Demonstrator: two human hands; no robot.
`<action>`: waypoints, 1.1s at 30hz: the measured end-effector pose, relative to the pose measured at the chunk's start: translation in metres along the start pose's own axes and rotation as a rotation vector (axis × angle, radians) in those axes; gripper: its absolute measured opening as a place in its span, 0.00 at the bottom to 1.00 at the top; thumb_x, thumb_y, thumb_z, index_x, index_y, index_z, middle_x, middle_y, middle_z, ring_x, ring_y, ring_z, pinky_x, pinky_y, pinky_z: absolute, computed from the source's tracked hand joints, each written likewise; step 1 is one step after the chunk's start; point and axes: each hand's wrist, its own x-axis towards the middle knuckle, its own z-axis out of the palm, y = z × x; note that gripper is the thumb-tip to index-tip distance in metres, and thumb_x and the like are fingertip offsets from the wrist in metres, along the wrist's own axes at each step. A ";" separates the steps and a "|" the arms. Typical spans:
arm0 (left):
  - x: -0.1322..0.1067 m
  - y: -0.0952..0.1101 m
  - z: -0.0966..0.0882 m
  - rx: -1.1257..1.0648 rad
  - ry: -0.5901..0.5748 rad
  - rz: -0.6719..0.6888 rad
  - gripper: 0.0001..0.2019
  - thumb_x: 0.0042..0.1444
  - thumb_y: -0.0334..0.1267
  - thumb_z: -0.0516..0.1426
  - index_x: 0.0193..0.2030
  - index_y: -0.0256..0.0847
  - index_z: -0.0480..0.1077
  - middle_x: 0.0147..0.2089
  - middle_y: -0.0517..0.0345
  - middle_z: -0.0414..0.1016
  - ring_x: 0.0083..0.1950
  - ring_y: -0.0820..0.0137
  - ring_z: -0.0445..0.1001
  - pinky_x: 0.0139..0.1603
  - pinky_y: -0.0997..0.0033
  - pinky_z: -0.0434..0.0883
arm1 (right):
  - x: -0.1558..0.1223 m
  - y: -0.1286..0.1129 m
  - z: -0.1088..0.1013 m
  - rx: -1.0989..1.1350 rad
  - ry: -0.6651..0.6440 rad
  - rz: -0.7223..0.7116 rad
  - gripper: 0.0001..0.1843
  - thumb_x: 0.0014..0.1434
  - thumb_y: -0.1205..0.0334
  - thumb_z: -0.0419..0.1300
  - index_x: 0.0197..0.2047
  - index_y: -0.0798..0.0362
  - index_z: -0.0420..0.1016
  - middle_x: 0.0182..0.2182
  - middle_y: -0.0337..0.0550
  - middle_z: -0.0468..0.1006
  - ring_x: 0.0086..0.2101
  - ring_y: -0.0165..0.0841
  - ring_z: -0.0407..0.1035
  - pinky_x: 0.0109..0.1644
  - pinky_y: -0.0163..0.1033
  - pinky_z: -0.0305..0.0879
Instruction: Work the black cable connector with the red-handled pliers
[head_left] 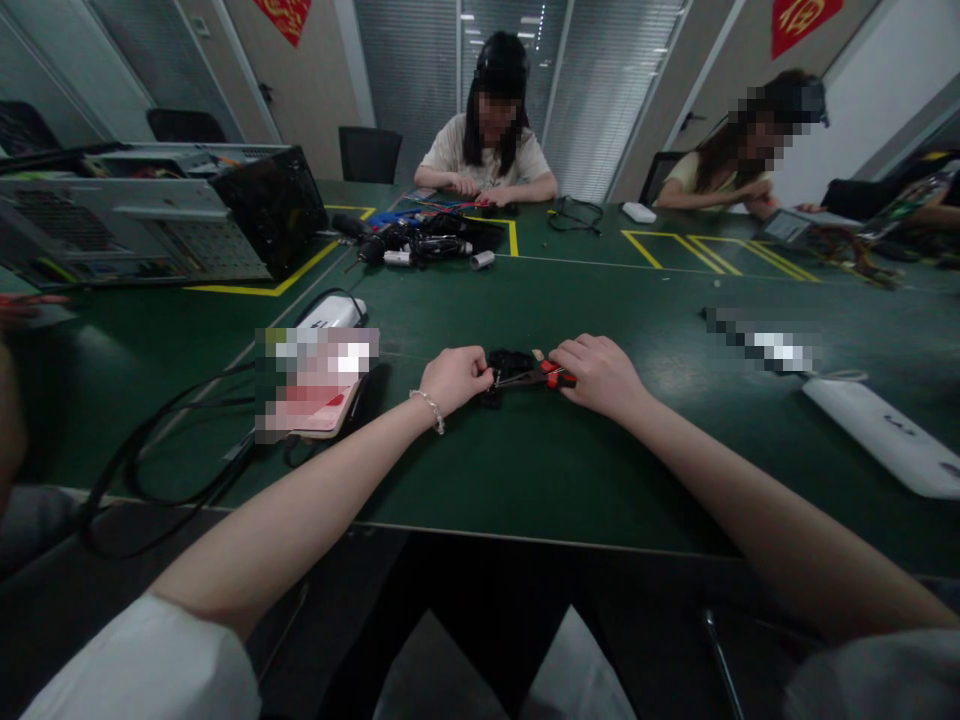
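My left hand (452, 379) rests on the green table (525, 470), its fingers curled into a pinch against a small black part (508, 362) with dark wires. My right hand (598, 374) is closed round a red-handled tool (553, 376), pliers or cutters, whose metal tip points left at the black part. Both hands meet at the middle of the table, a little in from its near edge. A thin bracelet sits on my left wrist.
A black cable loops at the left by a blurred pink and white object (319, 385). A white device (881, 432) lies at the right. An open computer case (157, 215) stands at the back left. A heap of black cables (424, 240) lies ahead. Two other people sit across the table.
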 end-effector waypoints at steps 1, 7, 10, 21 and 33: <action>0.000 0.001 0.000 -0.001 -0.002 -0.002 0.08 0.49 0.42 0.54 0.27 0.41 0.67 0.25 0.62 0.70 0.26 0.74 0.66 0.23 0.75 0.56 | 0.000 0.000 0.000 0.003 -0.003 0.001 0.16 0.50 0.61 0.54 0.42 0.57 0.70 0.37 0.50 0.74 0.35 0.38 0.61 0.36 0.41 0.53; 0.000 0.002 -0.001 0.008 -0.007 -0.013 0.08 0.50 0.42 0.54 0.27 0.40 0.67 0.25 0.62 0.70 0.26 0.74 0.67 0.23 0.75 0.56 | 0.000 0.002 0.002 0.027 0.008 -0.013 0.15 0.51 0.62 0.53 0.42 0.57 0.71 0.36 0.50 0.74 0.35 0.38 0.61 0.36 0.41 0.53; 0.000 0.001 -0.001 0.003 -0.007 -0.012 0.08 0.50 0.42 0.54 0.27 0.40 0.67 0.25 0.62 0.70 0.26 0.74 0.67 0.23 0.75 0.56 | 0.001 0.003 0.003 0.027 0.000 -0.016 0.15 0.51 0.63 0.53 0.41 0.57 0.71 0.36 0.50 0.74 0.34 0.37 0.61 0.36 0.40 0.52; 0.000 0.002 -0.001 0.014 -0.003 -0.021 0.08 0.50 0.42 0.54 0.27 0.40 0.68 0.25 0.62 0.71 0.27 0.74 0.67 0.23 0.75 0.55 | 0.001 0.004 0.005 0.028 0.005 -0.023 0.18 0.49 0.62 0.55 0.45 0.57 0.70 0.36 0.49 0.73 0.35 0.38 0.61 0.35 0.40 0.53; 0.000 0.003 -0.001 -0.002 -0.003 -0.018 0.07 0.50 0.41 0.54 0.27 0.41 0.67 0.25 0.62 0.71 0.26 0.74 0.67 0.23 0.75 0.56 | 0.001 0.002 0.002 0.021 -0.003 -0.010 0.15 0.51 0.62 0.53 0.42 0.57 0.71 0.36 0.49 0.74 0.35 0.38 0.61 0.35 0.40 0.53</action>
